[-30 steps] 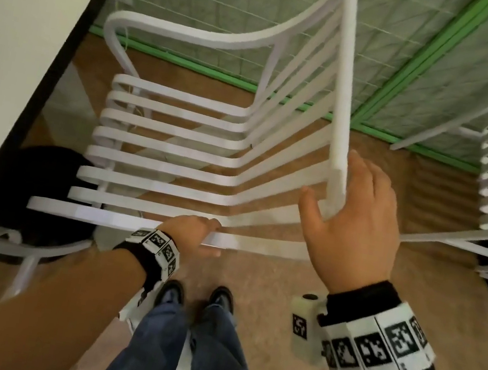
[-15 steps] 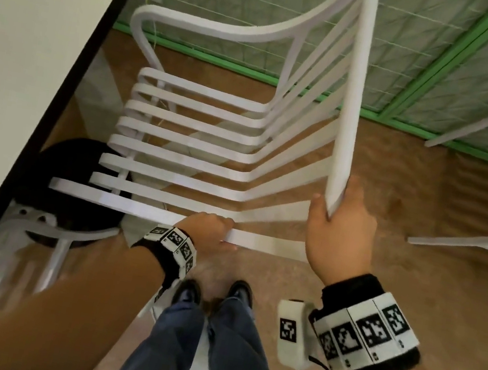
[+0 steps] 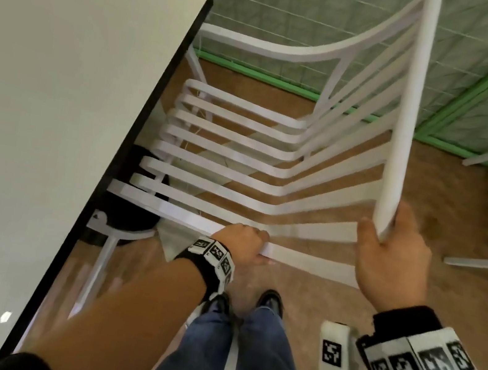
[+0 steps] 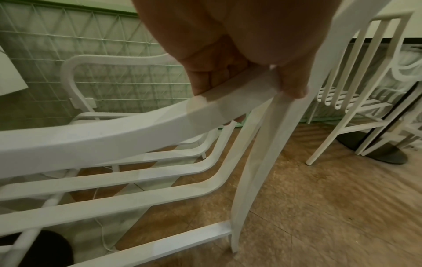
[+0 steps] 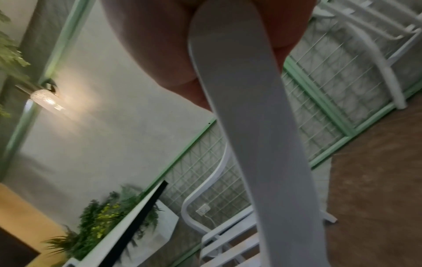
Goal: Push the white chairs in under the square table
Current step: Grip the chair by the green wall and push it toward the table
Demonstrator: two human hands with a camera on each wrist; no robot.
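Square table with white top and black edge (image 3: 52,118) filled the left of the head view; dark round pedestal base (image 3: 130,213) sat beneath its near-right edge. White slatted chair (image 3: 233,163) stood just right of that edge, seat facing left toward the table, front ends of the seat slats meeting or just passing under the edge; overlap could not be judged exactly. Left hand (image 3: 242,243) curled around the near side rail of the seat, fingers wrapped over it per the left wrist view (image 4: 212,79). Right hand (image 3: 389,259) closed on the near end of the flat top rail of the backrest, farther right. Key relation: table lay left of both hands, and the chair's front-to-back axis ran left-right, roughly square to the table edge. Judgement: push should go leftward; left hand nearer the table would steer, right hand at the backrest would drive. Second white chair (image 3: 483,263) visible only partly at right, well apart.
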